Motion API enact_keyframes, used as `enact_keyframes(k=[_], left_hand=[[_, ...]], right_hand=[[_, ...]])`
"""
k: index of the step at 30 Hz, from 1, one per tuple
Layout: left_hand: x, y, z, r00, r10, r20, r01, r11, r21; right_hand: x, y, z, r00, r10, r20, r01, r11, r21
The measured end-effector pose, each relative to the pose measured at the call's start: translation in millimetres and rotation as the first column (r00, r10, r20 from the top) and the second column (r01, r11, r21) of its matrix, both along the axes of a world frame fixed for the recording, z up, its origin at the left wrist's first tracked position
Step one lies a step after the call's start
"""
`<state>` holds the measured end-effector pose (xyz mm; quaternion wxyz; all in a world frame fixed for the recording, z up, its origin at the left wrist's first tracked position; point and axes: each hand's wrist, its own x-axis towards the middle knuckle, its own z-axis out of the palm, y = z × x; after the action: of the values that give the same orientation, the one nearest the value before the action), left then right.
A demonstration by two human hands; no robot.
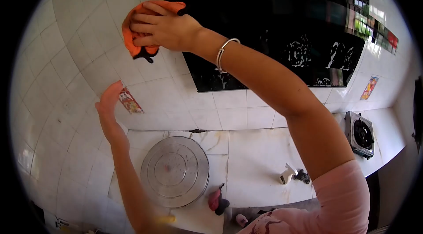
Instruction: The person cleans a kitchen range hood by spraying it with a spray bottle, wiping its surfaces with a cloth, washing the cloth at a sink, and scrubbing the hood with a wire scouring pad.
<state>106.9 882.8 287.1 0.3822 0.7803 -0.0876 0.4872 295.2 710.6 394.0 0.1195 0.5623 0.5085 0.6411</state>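
My right hand (165, 27), with a silver bangle on the wrist, presses an orange cloth (130, 36) with dark edging against the tiled wall (81, 53). Its fingers spread over the cloth, just left of a black glossy panel (246, 22), which looks like a range hood. White foamy streaks mark the panel's lower part. Lower and to the left, my left hand (109, 98) is raised near the wall beside a red printed sticker (130, 101). Its fingers are stretched out and it holds nothing; whether it touches the tiles I cannot tell.
Below lies a white tiled counter (260, 146) bearing a round metal lid (175, 170). A dark pink cloth (216, 200), a white spray-bottle-like item (287, 174) and a dark scrubber-like clump (302, 176) lie near its front. A gas stove (360, 135) stands at right.
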Motion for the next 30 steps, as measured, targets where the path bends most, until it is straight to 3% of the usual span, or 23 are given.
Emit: enact_keyframes(k=[2,3,4,6,8,10,14,17,20,21,26,27,28,30], left_hand=[[-7,0,-10,1.0,0.003,-0.024,-0.003,1.0,-0.007],[-4,0,-17,0.999,-0.003,-0.036,0.003,1.0,-0.001],[-4,-1,-22,0.999,-0.01,-0.048,0.01,1.0,0.005],[1,-4,-30,0.993,-0.099,-0.068,0.097,0.994,-0.043],[0,-14,-35,0.98,-0.182,-0.082,0.174,0.98,-0.098],[4,-27,-39,0.947,-0.304,-0.1,0.276,0.935,-0.221],[8,-57,-45,0.928,-0.352,-0.119,0.323,0.922,-0.211],[11,-79,-48,0.904,-0.4,-0.154,0.364,0.906,-0.217],[14,-91,-55,0.869,-0.465,-0.17,0.421,0.875,-0.24],[32,-113,-50,0.823,-0.544,-0.165,0.509,0.834,-0.212],[19,-133,-53,0.839,-0.501,-0.213,0.442,0.855,-0.271],[22,-146,-55,0.83,-0.508,-0.229,0.439,0.849,-0.293],[23,-148,-55,0.831,-0.506,-0.231,0.436,0.85,-0.295],[19,-169,-57,0.78,-0.544,-0.31,0.467,0.835,-0.291]], right_hand=[[-2,-10,-8,0.997,-0.049,0.061,0.057,0.991,-0.124],[0,-13,-9,0.978,-0.108,0.178,0.13,0.984,-0.119],[23,-19,-18,0.997,0.034,0.072,-0.028,0.997,-0.077],[8,-47,-14,0.966,-0.091,0.24,0.119,0.988,-0.103],[4,-98,-20,0.999,-0.032,0.016,0.032,0.999,-0.029],[0,-144,-14,0.983,-0.145,0.111,0.159,0.978,-0.132],[-8,-235,-16,0.956,-0.252,0.147,0.268,0.958,-0.104],[-8,-320,-25,0.971,-0.239,0.017,0.24,0.97,-0.039],[-16,-393,-32,0.958,-0.287,0.015,0.286,0.957,0.038],[-24,-438,-36,0.914,-0.405,0.007,0.403,0.912,0.08],[-36,-523,-44,0.914,-0.404,-0.047,0.405,0.891,0.204],[-32,-564,-51,0.916,-0.396,-0.065,0.396,0.866,0.306],[-36,-564,-50,0.906,-0.417,-0.071,0.419,0.864,0.279],[-36,-619,-60,0.863,-0.483,-0.146,0.495,0.751,0.437]])
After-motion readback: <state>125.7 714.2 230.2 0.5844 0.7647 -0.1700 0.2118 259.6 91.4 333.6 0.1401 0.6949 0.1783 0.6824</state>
